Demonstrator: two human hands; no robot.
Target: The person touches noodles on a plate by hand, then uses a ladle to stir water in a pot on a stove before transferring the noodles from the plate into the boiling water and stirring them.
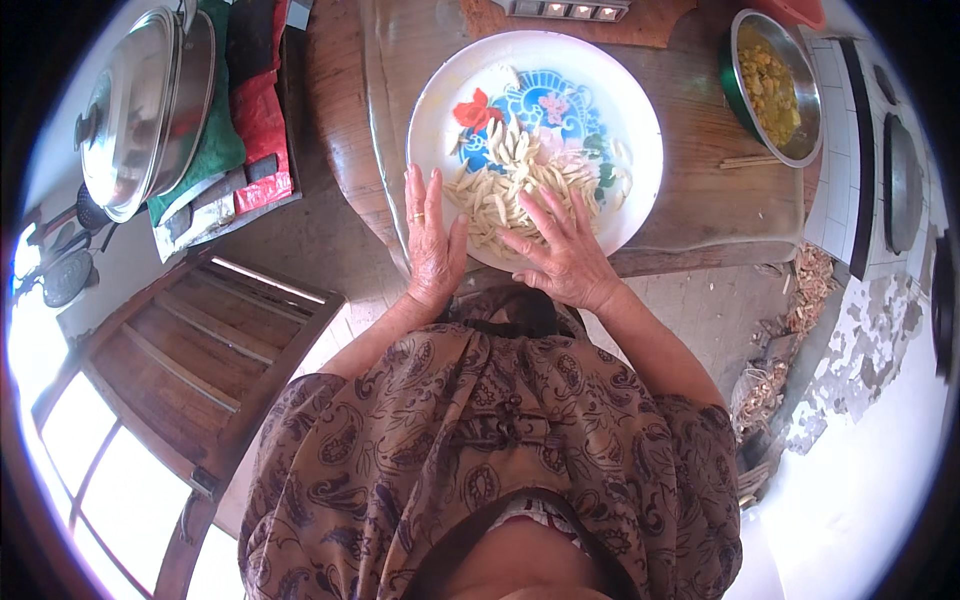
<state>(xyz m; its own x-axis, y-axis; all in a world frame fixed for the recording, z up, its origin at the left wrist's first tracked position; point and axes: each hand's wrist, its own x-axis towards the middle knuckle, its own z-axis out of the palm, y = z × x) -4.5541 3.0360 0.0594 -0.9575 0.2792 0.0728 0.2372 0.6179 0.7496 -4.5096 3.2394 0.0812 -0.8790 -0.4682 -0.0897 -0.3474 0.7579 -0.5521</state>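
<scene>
A large white enamel basin (pixel 641 97) with blue rim and printed flowers stands on the wooden table (pixel 705 202). Many small pale dough pieces (pixel 499 199), pointed at the ends, lie heaped in its near half, with some white flour beside them. My left hand (pixel 435 232), a ring on one finger, is at the basin's left rim with its fingers apart, holding nothing. Spread over the near right part of the heap is my right hand (pixel 559 244); its fingertips are at the dough pieces, and no piece is gripped.
At the right stands a metal bowl (pixel 806 154) of yellow chunky food, with chopsticks (pixel 750 161) near it. A lidded steel pot (pixel 131 112) sits on green cloth at the left. A wooden door (pixel 202 330) stands at lower left, and a tiled stove (pixel 832 150) at far right.
</scene>
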